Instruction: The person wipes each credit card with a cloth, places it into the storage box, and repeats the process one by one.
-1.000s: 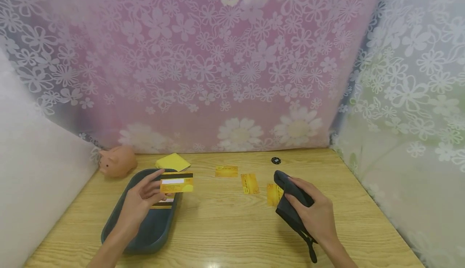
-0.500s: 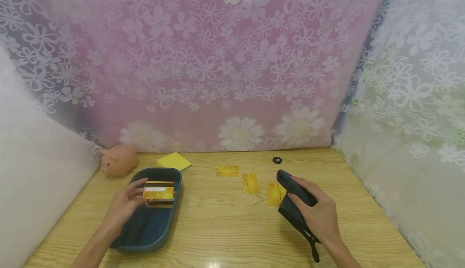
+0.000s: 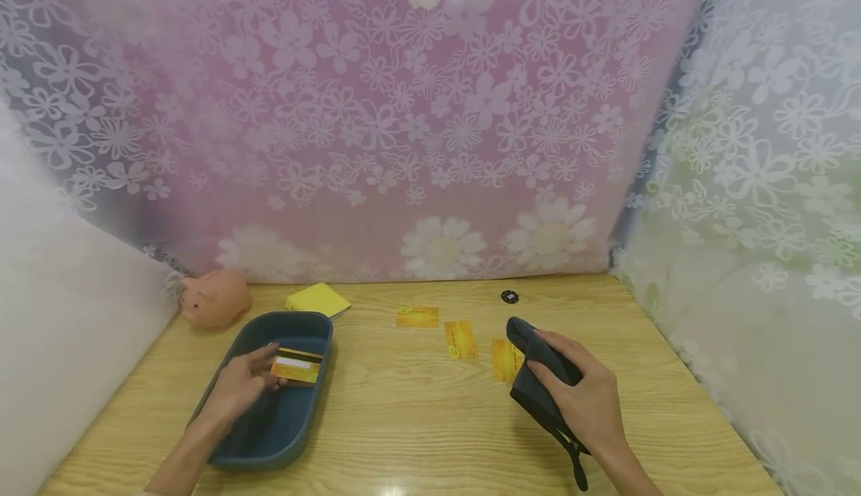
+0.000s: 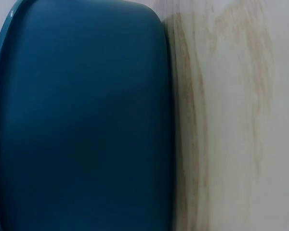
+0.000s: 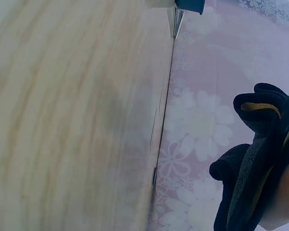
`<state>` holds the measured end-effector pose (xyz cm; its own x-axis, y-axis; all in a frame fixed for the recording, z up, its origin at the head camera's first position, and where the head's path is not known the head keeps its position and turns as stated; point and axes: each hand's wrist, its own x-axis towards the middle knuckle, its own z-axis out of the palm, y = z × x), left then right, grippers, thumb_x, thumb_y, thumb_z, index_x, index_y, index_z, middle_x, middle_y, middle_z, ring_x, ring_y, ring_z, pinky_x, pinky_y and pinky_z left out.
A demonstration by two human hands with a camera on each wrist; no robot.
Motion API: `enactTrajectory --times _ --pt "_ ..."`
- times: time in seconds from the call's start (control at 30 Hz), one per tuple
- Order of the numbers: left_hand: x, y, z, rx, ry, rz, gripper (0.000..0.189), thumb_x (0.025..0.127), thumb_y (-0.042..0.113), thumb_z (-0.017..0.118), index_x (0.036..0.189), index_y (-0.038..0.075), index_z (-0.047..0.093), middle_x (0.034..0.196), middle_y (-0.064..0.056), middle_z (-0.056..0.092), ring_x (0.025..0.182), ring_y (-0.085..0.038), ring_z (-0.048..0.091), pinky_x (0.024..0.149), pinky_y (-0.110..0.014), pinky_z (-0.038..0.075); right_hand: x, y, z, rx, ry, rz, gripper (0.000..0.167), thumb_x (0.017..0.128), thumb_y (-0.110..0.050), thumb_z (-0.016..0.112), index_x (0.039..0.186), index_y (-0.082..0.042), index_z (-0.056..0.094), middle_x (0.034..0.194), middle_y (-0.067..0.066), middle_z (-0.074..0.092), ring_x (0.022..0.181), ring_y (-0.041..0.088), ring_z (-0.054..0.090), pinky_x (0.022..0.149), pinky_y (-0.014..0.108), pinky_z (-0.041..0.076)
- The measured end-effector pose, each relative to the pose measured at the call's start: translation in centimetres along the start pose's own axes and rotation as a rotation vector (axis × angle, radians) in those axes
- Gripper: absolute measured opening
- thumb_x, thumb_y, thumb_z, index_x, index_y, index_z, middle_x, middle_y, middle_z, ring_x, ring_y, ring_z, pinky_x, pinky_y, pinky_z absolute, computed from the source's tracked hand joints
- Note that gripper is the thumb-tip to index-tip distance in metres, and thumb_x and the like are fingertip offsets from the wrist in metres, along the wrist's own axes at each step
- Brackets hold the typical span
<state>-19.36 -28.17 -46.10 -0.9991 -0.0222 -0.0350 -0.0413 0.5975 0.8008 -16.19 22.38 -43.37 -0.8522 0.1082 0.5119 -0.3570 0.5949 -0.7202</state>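
Note:
My left hand (image 3: 240, 385) is inside the blue tray (image 3: 296, 447), pinching a yellow bank card (image 3: 296, 365) by its left edge. The card's dark stripe and white strip face up, low over the tray floor. In the left wrist view the tray wall (image 4: 0, 53) shows, but the hand does not. My right hand (image 3: 592, 399) grips a folded dark cloth pouch (image 3: 545, 365) above the table, its cord dangling below. The right wrist view shows the folds of the pouch (image 5: 253, 168), with a yellowish lining.
Three yellow cards lie on the wooden table: one card (image 3: 417, 317) farther back, a second card (image 3: 461, 340), and a third card (image 3: 504, 360) partly behind the pouch. Behind them are a black round chip (image 3: 510, 296), a yellow notebook (image 3: 318, 299) and a pink piggy bank (image 3: 215, 299).
My left hand has carried the card left and down into the tray, where it now covers the card seen there earlier. The right hand holds the pouch in about the same spot.

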Motion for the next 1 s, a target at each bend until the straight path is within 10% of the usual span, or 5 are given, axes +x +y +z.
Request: enactTrajectory --times 0.63,1.0 --pt "-0.3 1.6 -0.7 0.276 0.026 0.027 0.052 0.103 0.019 0.062 0.141 -0.015 0.053 0.123 -0.029 0.069 0.11 -0.047 0.068 0.094 -0.06 0.055 -0.2 0.4 0.1 0.01 -0.021 0.007 0.049 0.089 -0.019 0.085 0.134 -0.03 0.071 0.132 -0.005 0.07 0.114 -0.005 0.06 0.083 0.008 0.052" --pt "-0.4 8.5 3.8 0.008 0.073 0.273 0.044 0.104 0.013 0.064 0.147 0.004 0.058 0.14 -0.019 0.064 0.118 -0.043 0.067 0.09 -0.046 0.062 0.0 0.4 0.7 0.031 -0.014 0.011 0.049 0.089 -0.02 0.085 0.134 -0.032 0.071 0.132 -0.006 0.07 0.111 -0.004 0.062 0.082 0.009 0.052"
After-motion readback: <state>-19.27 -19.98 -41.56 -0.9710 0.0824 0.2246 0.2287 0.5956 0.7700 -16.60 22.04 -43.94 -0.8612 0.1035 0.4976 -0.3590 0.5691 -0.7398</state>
